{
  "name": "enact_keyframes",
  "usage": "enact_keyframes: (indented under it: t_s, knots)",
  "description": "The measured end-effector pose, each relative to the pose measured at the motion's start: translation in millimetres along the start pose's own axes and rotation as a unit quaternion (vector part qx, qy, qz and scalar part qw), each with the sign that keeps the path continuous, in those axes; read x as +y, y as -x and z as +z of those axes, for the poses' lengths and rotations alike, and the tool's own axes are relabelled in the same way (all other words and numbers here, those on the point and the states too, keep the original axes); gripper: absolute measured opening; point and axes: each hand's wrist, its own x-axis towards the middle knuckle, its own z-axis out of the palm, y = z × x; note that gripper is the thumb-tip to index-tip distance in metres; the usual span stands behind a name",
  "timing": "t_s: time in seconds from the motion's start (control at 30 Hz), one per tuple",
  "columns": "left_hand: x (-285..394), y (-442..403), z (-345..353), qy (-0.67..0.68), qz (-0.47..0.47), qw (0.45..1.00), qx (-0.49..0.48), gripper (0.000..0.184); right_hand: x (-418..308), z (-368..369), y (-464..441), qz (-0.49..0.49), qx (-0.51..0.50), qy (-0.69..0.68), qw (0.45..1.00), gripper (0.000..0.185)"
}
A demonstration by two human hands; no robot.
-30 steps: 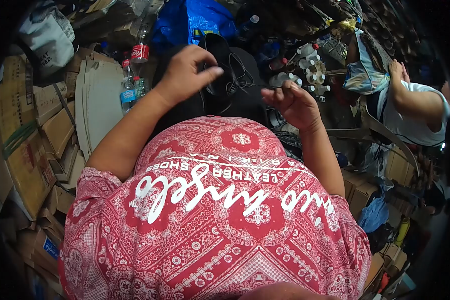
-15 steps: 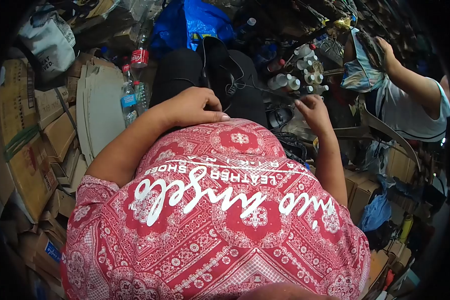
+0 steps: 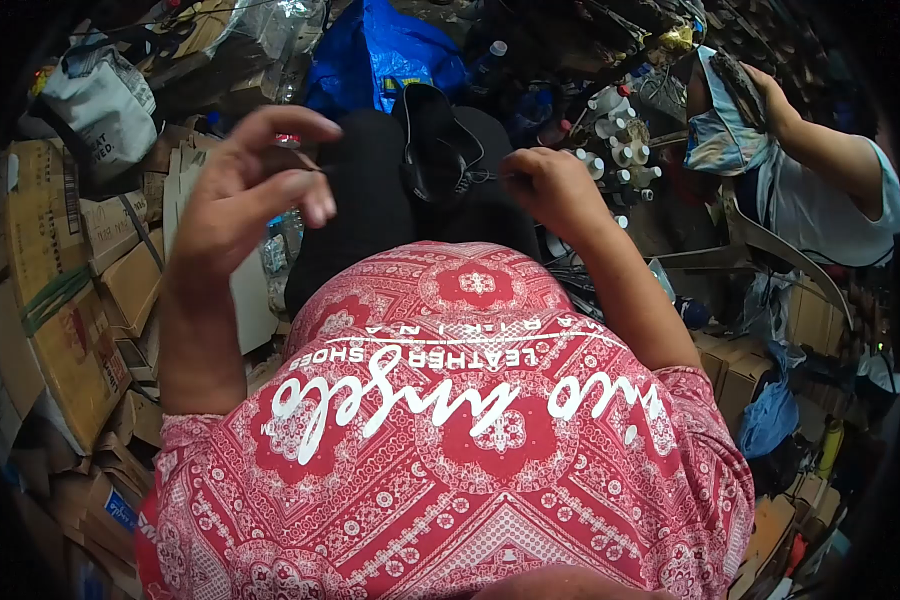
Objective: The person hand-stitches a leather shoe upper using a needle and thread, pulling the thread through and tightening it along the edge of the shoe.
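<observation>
A black shoe (image 3: 436, 150), maybe a sandal, sits on my lap between my black-clad thighs (image 3: 365, 185). Dark thread (image 3: 480, 177) lies in loops at its right side and runs toward my right hand (image 3: 558, 190). That hand is closed, its fingertips pinched on the thread just right of the shoe. My left hand (image 3: 235, 195) is raised to the left of the lap, slightly blurred, thumb and fingers bent and apart. A thin pale streak shows between its fingers; I cannot tell what it is. The left hand does not touch the shoe.
A blue plastic bag (image 3: 380, 55) lies beyond my knees. Several plastic bottles (image 3: 620, 150) stand at the right. Flattened cardboard (image 3: 60, 290) is stacked at the left. Another person's arm (image 3: 825, 155) reaches in at the right, holding a dark object near a patterned cloth (image 3: 722, 140).
My left hand has lifted off the lap and swung left, its fingers parting. My right hand has come inward, nearer the shoe, and the thread between them is shorter.
</observation>
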Motion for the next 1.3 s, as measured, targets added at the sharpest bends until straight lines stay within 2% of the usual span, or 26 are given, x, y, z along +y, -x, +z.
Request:
enact_keyframes:
  t_s: [0.1, 0.17, 0.2, 0.23, 0.27, 0.3, 0.37, 0.4, 0.43, 0.47, 0.5, 0.57, 0.63, 0.67, 0.7, 0.73, 0.77, 0.8, 0.83, 1.0, 1.03, 1.13, 1.2, 1.23, 1.27, 1.3]
  knots:
    - [26, 17, -16, -0.010, 0.055, 0.998, 0.004, 0.040, 12, -7, 15, 0.119, 0.092, -0.234, 0.961, 0.021]
    - [38, 27, -31, 0.007, 0.104, 0.993, -0.051, 0.041, 55, -10, 26, 0.140, 0.034, -0.291, 0.946, 0.022]
    - [45, 31, -37, -0.005, 0.137, 0.988, -0.075, 0.042, 63, -14, 35, 0.141, 0.037, -0.290, 0.946, 0.022]
    - [51, 35, -42, -0.017, 0.169, 0.981, -0.098, 0.043, 67, -16, 43, 0.165, 0.075, -0.088, 0.979, 0.022]
    - [57, 42, -44, -0.037, 0.206, 0.974, -0.089, 0.044, 68, -18, 47, 0.181, 0.109, 0.117, 0.970, 0.022]
    - [63, 44, -52, -0.067, 0.243, 0.960, -0.123, 0.045, 68, -18, 42, 0.180, 0.109, 0.118, 0.970, 0.022]
    - [90, 29, -52, -0.121, 0.311, 0.915, -0.226, 0.036, 57, -17, 21, 0.150, 0.161, -0.092, 0.971, 0.025]
    - [109, 26, -59, -0.120, 0.310, 0.915, -0.226, 0.036, 30, -23, 11, 0.119, 0.128, -0.164, 0.971, 0.027]
    - [129, 26, -70, -0.092, 0.235, 0.916, -0.311, 0.052, 12, -17, 1, 0.116, 0.084, -0.298, 0.944, 0.028]
    - [144, 28, -79, -0.065, 0.158, 0.904, -0.391, 0.067, -1, -11, -4, 0.076, 0.060, -0.283, 0.954, 0.028]
    - [153, 32, -86, -0.069, 0.159, 0.904, -0.390, 0.067, -1, 2, -13, 0.041, 0.038, -0.237, 0.970, 0.023]
    - [161, 31, -95, -0.084, 0.273, 0.893, -0.349, 0.066, 2, 12, -25, 0.009, 0.030, -0.106, 0.994, 0.018]
    - [168, 44, -57, -0.121, 0.270, 0.911, -0.288, 0.063, 8, 16, -25, 0.004, 0.023, -0.110, 0.994, 0.017]
    - [155, 28, -11, 0.008, 0.487, 0.872, 0.044, 0.063, 14, 20, -24, 0.003, 0.017, -0.111, 0.994, 0.017]
    - [149, 22, 15, 0.134, 0.618, 0.681, 0.369, 0.063, 17, 22, -21, 0.004, 0.015, -0.111, 0.994, 0.017]
    - [201, 69, -81, 0.025, 0.584, 0.654, 0.480, 0.061, 20, 23, -18, 0.021, 0.017, -0.139, 0.990, 0.018]
    - [206, 77, -92, 0.026, 0.583, 0.654, 0.481, 0.061, 22, 25, -15, 0.039, 0.020, -0.166, 0.985, 0.020]
    - [208, 83, -98, -0.069, 0.509, 0.840, 0.176, 0.059, 23, 27, -14, 0.040, 0.020, -0.165, 0.985, 0.020]
    - [208, 87, -103, -0.153, 0.362, 0.906, -0.155, 0.058, 24, 29, -13, 0.053, 0.015, -0.184, 0.981, 0.019]
    - [192, 81, -108, -0.138, 0.498, 0.855, 0.045, 0.041, 21, 28, -8, 0.037, 0.023, -0.206, 0.978, 0.019]
    - [190, 80, -113, -0.137, 0.497, 0.856, 0.047, 0.041, 15, 23, -5, 0.044, 0.029, -0.182, 0.982, 0.020]
    - [171, 57, -119, -0.326, 0.520, 0.710, 0.344, 0.028, 11, 19, -2, 0.035, 0.040, -0.129, 0.990, 0.022]
    - [144, 26, -130, -0.562, 0.512, 0.597, 0.255, 0.028, 9, 16, -3, 0.019, 0.045, -0.100, 0.994, 0.022]
    - [96, 31, -173, -0.562, 0.511, 0.598, 0.257, 0.028, 5, 12, -5, 0.019, 0.037, -0.075, 0.996, 0.020]
    - [50, 21, -184, -0.604, 0.401, 0.655, 0.215, 0.026, 3, 10, -6, 0.018, 0.030, -0.049, 0.998, 0.018]
    - [8, -50, -83, -0.634, 0.285, 0.699, 0.169, 0.027, 4, 9, -8, 0.018, 0.027, -0.048, 0.998, 0.018]
